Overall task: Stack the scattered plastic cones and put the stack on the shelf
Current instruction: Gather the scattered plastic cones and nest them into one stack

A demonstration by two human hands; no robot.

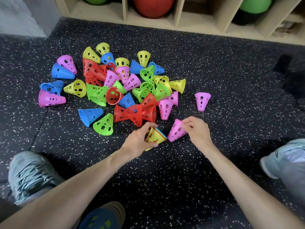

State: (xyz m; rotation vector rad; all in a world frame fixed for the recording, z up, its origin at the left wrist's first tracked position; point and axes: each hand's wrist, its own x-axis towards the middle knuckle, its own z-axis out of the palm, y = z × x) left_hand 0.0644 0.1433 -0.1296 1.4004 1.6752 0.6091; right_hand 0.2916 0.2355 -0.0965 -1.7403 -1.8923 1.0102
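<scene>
Head view, person crouched over black rubber floor with white speckles [214, 66].

Left hand [137, 141]: fingers curled round a short nested stack of perforated plastic cones [156, 137], yellow cone outermost, with red, blue and green rims showing at the wide end. Stack was held tilted, just above or on the floor; contact could not be judged.

Right hand [197, 129]: fingers pinched the narrow end of a single pink perforated plastic cone [175, 132], lying on its side just to the right of the stack. Its wide rim was near the stack's rims; whether they touched could not be told.

Loose pile of scattered plastic cones [115, 83] in pink, blue, yellow, green and red lay on the floor beyond the hands, most tipped on their sides, several overlapping. One lone pink cone [202, 101] lay apart, to the right of the pile.

Pale wooden shelf unit with open compartments [178, 14] stood along the far edge of the floor. A large red ball [153, 5] sat in one compartment; green balls [255, 4] in others.

Grey shoes [31, 176] were visible at lower left and right.
</scene>
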